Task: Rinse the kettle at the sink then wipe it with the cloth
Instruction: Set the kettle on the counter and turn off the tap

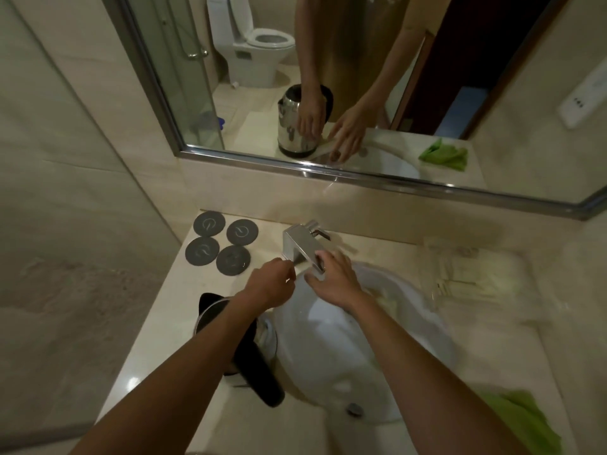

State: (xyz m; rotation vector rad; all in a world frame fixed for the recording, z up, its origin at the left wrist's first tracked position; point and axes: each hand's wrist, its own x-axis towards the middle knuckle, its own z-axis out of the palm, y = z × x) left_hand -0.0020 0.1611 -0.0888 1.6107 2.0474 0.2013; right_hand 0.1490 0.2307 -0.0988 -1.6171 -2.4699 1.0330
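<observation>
Head view, kettle [226,336] on counter under left forearm; both grips [272,284] [331,280] released, at tap [303,246]

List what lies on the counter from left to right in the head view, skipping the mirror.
Four dark coasters → kettle → sink → green cloth.

Steel kettle [230,326] with black handle stands upright at the sink's [328,339] nine o'clock; crumpled green cloth [522,418] at four o'clock.
</observation>
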